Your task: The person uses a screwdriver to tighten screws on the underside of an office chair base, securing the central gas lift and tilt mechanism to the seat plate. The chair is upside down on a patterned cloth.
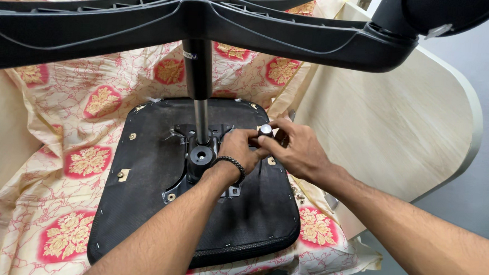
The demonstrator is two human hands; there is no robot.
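your right hand (299,151) pinches a small black knob (265,130) between thumb and fingertips, just right of the metal post (201,115) rising from the upturned chair seat (148,166). your left hand (238,148), fingers curled together, touches the same knob beside the metal plate (201,157). the seat lies on a flowered cloth (76,162) over a pale table (390,123), the chair's black star base (206,18) overhead.
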